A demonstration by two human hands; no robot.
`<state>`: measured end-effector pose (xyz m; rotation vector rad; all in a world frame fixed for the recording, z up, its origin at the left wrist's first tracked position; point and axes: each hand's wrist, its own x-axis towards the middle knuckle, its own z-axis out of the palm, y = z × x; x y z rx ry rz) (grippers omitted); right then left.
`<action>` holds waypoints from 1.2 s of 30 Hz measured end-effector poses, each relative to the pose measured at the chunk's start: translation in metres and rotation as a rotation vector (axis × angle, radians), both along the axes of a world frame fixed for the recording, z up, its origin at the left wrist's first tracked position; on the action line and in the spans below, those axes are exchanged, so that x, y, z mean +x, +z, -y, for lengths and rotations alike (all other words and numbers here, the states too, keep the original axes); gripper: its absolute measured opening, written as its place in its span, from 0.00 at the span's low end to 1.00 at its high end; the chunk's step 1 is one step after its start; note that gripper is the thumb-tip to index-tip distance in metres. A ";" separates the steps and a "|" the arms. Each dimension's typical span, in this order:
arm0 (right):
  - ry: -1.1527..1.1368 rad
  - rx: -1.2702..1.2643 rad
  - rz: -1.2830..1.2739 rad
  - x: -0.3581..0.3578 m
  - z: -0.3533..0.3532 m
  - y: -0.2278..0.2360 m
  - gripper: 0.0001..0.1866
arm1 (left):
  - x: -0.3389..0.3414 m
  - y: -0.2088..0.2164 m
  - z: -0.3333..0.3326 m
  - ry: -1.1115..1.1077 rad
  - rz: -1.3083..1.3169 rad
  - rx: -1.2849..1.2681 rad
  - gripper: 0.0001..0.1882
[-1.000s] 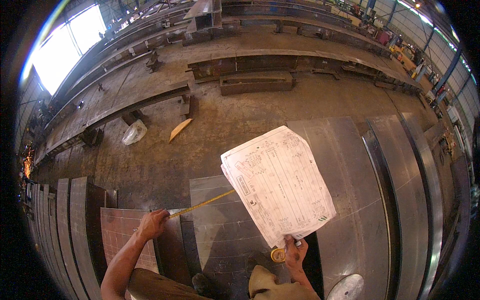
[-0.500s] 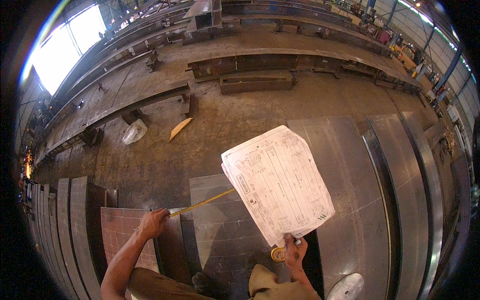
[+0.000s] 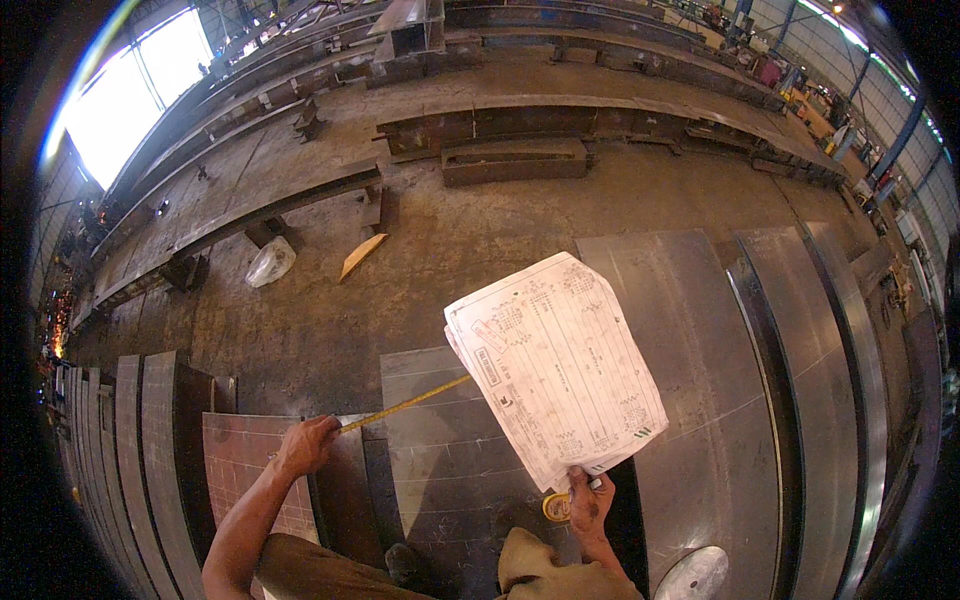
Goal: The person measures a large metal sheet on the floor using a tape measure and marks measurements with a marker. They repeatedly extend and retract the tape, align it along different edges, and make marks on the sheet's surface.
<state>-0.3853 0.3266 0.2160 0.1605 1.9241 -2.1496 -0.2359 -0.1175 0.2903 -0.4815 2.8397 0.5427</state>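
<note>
My left hand is closed on the end of a yellow measuring tape, above the edge of a reddish steel plate marked with chalk lines. The tape's blade runs taut to the right over a grey steel plate and passes out of sight behind a stack of drawing sheets. Thumb and fingers of my right hand grip the sheets by their lower edge. A round yellow tape case shows beside that hand, partly covered by the paper; how it is held is hidden.
Long steel plates lie to the right, with a round metal disc on the nearest. More steel pieces stand at left. Beyond are steel beams, a clear plastic bag and a wood offcut. Sparks glow far left.
Both hands, the tape and the sheets keep practically the same place. The sparks at far left have dimmed.
</note>
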 end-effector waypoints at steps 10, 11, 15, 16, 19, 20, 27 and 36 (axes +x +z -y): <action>-0.006 -0.040 -0.005 0.000 0.003 0.008 0.20 | 0.002 0.000 0.002 -0.014 -0.031 0.005 0.07; -0.006 -0.043 -0.012 0.000 0.003 0.009 0.20 | 0.002 0.000 0.002 -0.010 -0.027 0.005 0.07; -0.039 0.009 0.019 0.003 0.000 -0.001 0.19 | 0.002 0.000 0.001 -0.013 -0.038 0.002 0.08; -0.032 -0.001 0.033 0.001 0.001 0.003 0.19 | 0.003 0.000 0.002 -0.017 -0.047 0.000 0.08; -0.039 0.010 0.037 0.001 0.002 0.002 0.18 | 0.002 0.001 0.003 -0.005 -0.012 0.013 0.08; -0.047 0.020 0.031 0.002 0.002 0.002 0.18 | 0.002 0.001 0.003 -0.003 -0.008 0.012 0.08; -0.023 0.036 0.051 0.000 -0.001 -0.001 0.18 | 0.002 -0.003 0.003 0.004 -0.015 0.024 0.08; -0.041 0.050 0.021 0.003 0.006 0.008 0.20 | 0.007 -0.004 0.007 0.003 -0.023 0.036 0.08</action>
